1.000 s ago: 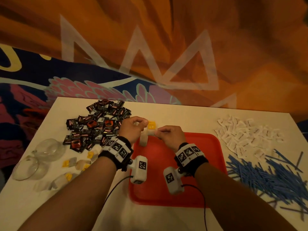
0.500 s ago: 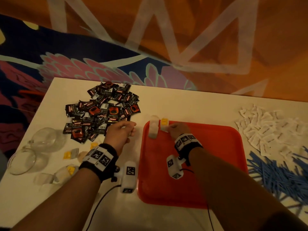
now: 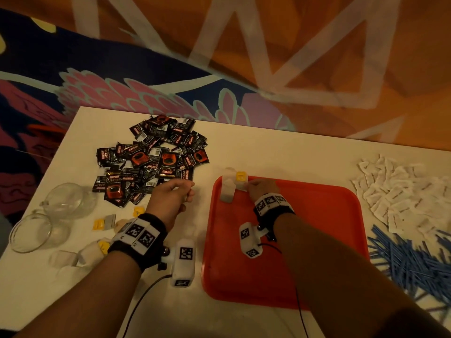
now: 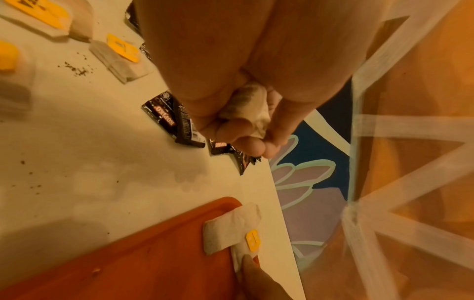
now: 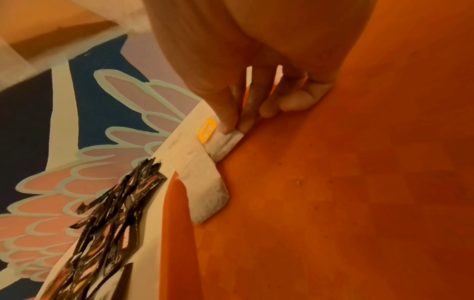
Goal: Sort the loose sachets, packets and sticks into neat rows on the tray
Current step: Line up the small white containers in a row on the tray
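A red tray (image 3: pixel 317 240) lies on the white table. Two tea bags sit at its far left corner. One plain tea bag (image 3: pixel 227 190) lies across the rim, also seen in the right wrist view (image 5: pixel 205 190). Beside it, the tea bag with a yellow tag (image 3: pixel 241 178) is pinched at its edge by my right hand (image 3: pixel 249 187), thumb on top (image 5: pixel 236 125). My left hand (image 3: pixel 188 191) hovers left of the tray, fingers curled round a crumpled tea bag (image 4: pixel 250 107).
A heap of black coffee sachets (image 3: pixel 156 159) lies at the far left. White sachets (image 3: pixel 400 191) and blue sticks (image 3: pixel 410 259) are heaped right of the tray. Two glass cups (image 3: pixel 66 201) and loose yellow-tagged tea bags (image 3: pixel 105 222) sit near the left edge.
Both hands were together above the tray's far corner. My left hand has drawn back to the left with a tea bag, and my right hand has lowered its tea bag onto the tray.
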